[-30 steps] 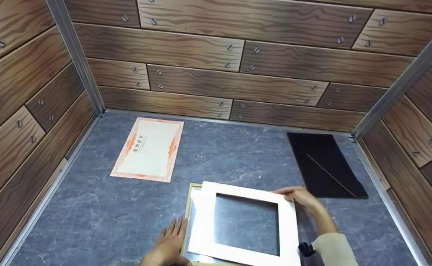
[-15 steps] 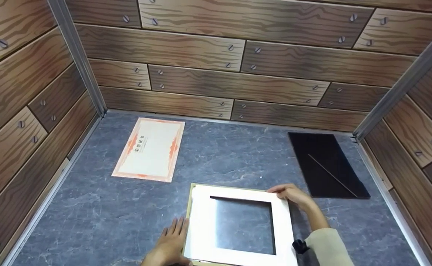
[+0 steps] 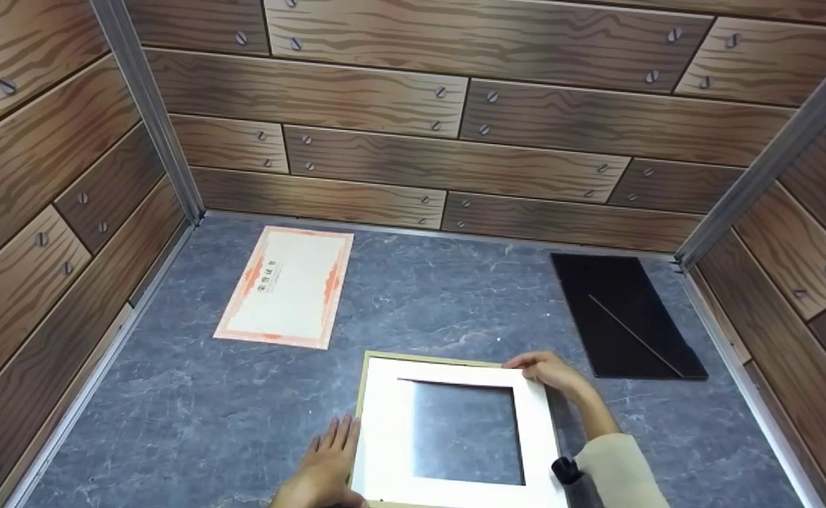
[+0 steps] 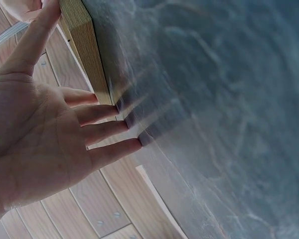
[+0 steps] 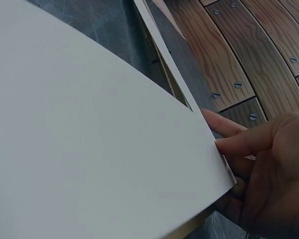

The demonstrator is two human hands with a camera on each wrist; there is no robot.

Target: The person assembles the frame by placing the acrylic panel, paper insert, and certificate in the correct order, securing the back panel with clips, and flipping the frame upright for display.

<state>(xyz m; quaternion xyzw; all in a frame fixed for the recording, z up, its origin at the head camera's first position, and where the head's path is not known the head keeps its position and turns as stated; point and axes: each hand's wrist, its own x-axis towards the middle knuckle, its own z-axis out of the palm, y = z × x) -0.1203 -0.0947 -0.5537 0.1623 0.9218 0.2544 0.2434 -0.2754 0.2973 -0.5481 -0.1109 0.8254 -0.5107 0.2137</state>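
Mat (image 3: pixel 388 430) and right hand (image 3: pixel 554 374) have been shifted leftward since a second ago, and the mat's far left corner is now lined up inside the frame (image 4: pixel 87 45). The far right corner is gripped by curled right fingers and appears to be held slightly raised. The frame is set flat towards the tabletop's (image 3: pixel 441 282) near side, its left edge steadied by the straight, uncurled fingers of the left hand (image 3: pixel 321 466). Seating of the mat seems to be in hand; a lowering of its right side, then a release, would be called for. Beyond, the certificate (image 3: pixel 289 289) is laid near the tabletop's far left corner, the black panel (image 3: pixel 618 307) near the far right.
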